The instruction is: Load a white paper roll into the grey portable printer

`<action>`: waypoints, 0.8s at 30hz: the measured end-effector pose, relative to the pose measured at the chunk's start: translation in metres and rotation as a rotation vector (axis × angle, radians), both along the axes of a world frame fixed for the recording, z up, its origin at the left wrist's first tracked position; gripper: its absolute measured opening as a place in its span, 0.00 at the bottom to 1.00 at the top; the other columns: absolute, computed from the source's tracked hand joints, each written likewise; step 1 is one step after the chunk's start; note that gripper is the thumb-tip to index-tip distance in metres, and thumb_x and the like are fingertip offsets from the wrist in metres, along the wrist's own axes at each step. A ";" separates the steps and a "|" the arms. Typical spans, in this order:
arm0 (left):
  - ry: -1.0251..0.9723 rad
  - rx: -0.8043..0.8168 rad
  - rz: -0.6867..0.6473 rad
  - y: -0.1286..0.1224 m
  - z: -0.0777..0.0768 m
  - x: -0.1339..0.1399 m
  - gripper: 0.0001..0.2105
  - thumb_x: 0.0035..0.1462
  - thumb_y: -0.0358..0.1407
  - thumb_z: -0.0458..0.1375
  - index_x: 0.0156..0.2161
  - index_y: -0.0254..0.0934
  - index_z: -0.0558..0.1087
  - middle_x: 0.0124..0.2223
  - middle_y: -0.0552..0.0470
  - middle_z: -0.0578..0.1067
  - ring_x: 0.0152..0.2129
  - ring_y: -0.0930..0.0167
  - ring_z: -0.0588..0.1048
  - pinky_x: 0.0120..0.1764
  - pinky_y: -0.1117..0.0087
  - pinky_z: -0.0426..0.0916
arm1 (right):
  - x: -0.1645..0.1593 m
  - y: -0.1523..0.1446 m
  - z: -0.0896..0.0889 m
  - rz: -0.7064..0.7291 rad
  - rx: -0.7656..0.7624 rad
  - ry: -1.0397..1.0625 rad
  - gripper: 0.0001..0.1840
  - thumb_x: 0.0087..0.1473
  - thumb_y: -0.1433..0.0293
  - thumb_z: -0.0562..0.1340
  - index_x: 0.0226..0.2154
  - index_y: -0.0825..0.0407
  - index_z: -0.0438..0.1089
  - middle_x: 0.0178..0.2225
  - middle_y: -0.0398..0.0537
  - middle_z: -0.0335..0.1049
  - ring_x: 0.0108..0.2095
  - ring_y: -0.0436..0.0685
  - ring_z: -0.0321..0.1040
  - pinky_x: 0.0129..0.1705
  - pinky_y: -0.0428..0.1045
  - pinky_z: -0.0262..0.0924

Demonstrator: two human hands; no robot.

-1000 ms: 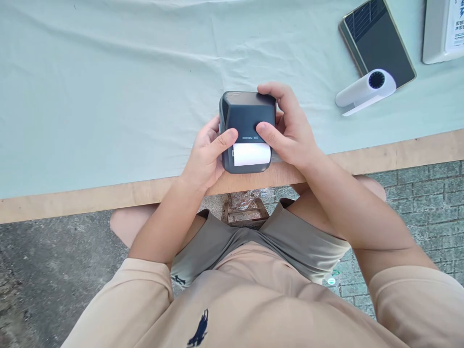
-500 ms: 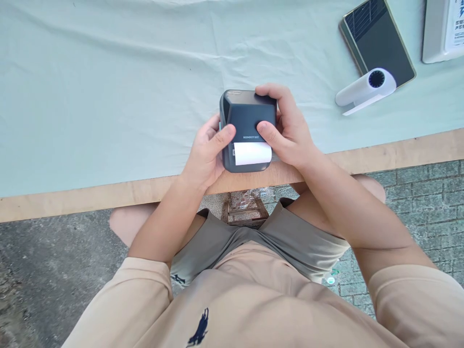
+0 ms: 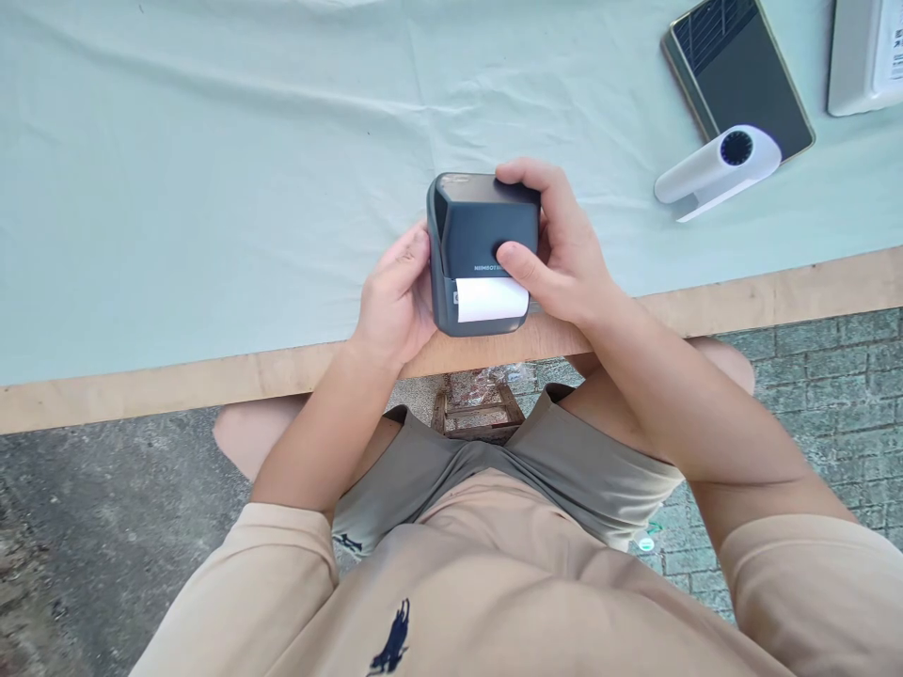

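Note:
A dark label printer (image 3: 469, 230) with a NIIMBOT mark is held just above the table's front edge. From its lower front a strip of white label paper (image 3: 492, 299) curls out. My right hand (image 3: 557, 240) grips the printer's right side, thumb on the front face and index finger over the top edge. My left hand (image 3: 399, 296) is closed along the left side, its thumb lying by that edge. The other left fingers are partly hidden behind the printer.
At the upper right, a white cylindrical device (image 3: 705, 174) with a round black dial overlaps a dark phone-like slab (image 3: 748, 75). A white box-shaped item (image 3: 857, 66) is cut off by the right edge. Pale green cloth (image 3: 212, 188) covers the wooden-edged table (image 3: 176, 393).
My left thumb has lifted off the printer's front and moved left to its side edge. The right hand and the printer have hardly moved.

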State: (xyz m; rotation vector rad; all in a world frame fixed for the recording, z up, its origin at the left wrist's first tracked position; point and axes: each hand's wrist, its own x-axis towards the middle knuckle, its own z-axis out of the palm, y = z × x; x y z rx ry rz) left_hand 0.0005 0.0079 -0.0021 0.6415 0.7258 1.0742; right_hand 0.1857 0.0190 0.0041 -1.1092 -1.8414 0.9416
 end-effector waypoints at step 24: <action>0.136 0.026 0.050 -0.002 -0.005 -0.002 0.13 0.61 0.48 0.57 0.40 0.41 0.75 0.45 0.52 0.80 0.63 0.61 0.67 0.62 0.57 0.70 | 0.002 0.003 -0.002 0.150 0.100 -0.079 0.45 0.46 0.46 0.62 0.60 0.42 0.45 0.63 0.53 0.49 0.69 0.63 0.42 0.70 0.64 0.51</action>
